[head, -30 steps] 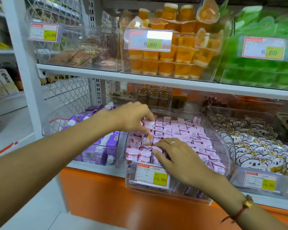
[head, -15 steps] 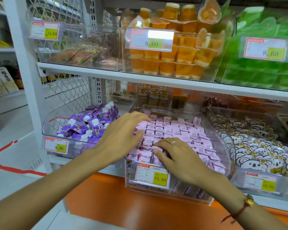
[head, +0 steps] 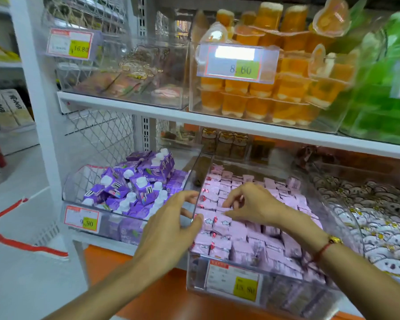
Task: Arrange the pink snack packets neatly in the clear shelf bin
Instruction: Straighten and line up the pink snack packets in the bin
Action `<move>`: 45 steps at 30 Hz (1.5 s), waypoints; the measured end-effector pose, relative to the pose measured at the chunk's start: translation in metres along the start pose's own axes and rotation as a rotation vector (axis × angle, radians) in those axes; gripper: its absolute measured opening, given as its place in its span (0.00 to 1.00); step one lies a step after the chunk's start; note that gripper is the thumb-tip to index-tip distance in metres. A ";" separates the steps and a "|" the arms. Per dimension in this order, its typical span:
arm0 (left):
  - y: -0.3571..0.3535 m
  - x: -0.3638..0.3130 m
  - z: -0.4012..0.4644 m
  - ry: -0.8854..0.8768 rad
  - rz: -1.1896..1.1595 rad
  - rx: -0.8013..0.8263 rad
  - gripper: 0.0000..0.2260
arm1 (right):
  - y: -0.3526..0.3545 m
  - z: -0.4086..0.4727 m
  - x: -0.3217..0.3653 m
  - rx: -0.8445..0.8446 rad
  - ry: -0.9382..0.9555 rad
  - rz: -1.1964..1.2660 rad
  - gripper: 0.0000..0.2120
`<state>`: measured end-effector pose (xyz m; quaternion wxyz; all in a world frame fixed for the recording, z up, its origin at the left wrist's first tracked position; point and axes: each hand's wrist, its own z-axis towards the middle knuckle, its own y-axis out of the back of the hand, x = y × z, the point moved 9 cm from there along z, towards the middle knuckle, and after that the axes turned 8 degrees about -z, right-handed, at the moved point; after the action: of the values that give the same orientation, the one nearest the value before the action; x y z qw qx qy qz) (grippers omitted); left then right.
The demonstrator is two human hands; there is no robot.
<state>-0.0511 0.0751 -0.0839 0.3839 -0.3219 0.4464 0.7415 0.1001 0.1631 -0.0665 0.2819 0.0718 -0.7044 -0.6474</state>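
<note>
The pink snack packets (head: 243,229) lie in rows inside the clear shelf bin (head: 194,271), which sits on the lower shelf between a bin of purple cartons (head: 134,181) and a bin of white bear-print packets (head: 383,227). The left hand (head: 169,229) is at the bin's left wall, its grip around the clear edge: the thumb lies inside against a packet at the left side of the pile and the fingers curl on the outer side of the wall. The right hand (head: 252,204) hovers low over the middle rows, its grip narrow, with fingertips bent down and pinching at the top of a pink packet. A red cord bracelet (head: 326,248) circles the right wrist. A yellow price tag (head: 245,288) is on the bin's front. Orange jelly cups (head: 275,88) fill a bin on the shelf above.
</note>
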 end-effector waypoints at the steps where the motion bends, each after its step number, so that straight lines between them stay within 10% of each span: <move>1: 0.000 0.001 0.002 0.014 -0.002 0.011 0.16 | 0.000 0.000 0.001 -0.012 0.012 0.003 0.03; 8: 0.002 -0.005 0.006 0.016 -0.022 0.106 0.17 | 0.019 -0.011 0.009 -0.198 0.043 0.102 0.06; 15: 0.020 -0.032 -0.002 -0.131 -0.030 -0.004 0.18 | 0.081 -0.073 0.007 -0.971 -0.035 0.634 0.08; 26: 0.008 -0.096 -0.013 -0.465 -0.065 0.062 0.21 | 0.014 -0.089 0.001 -0.477 -0.283 1.686 0.07; 34: -0.001 -0.068 0.001 -0.018 -0.562 0.080 0.08 | 0.049 -0.101 0.039 -0.474 0.137 0.441 0.24; 45: 0.001 -0.065 0.000 -0.044 -0.594 0.024 0.17 | 0.038 -0.094 0.045 -0.434 0.236 0.436 0.16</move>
<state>-0.0201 0.0568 -0.0303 0.5972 -0.4177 0.3333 0.5981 0.1187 0.0661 -0.0160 0.5022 -0.0677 -0.5115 -0.6940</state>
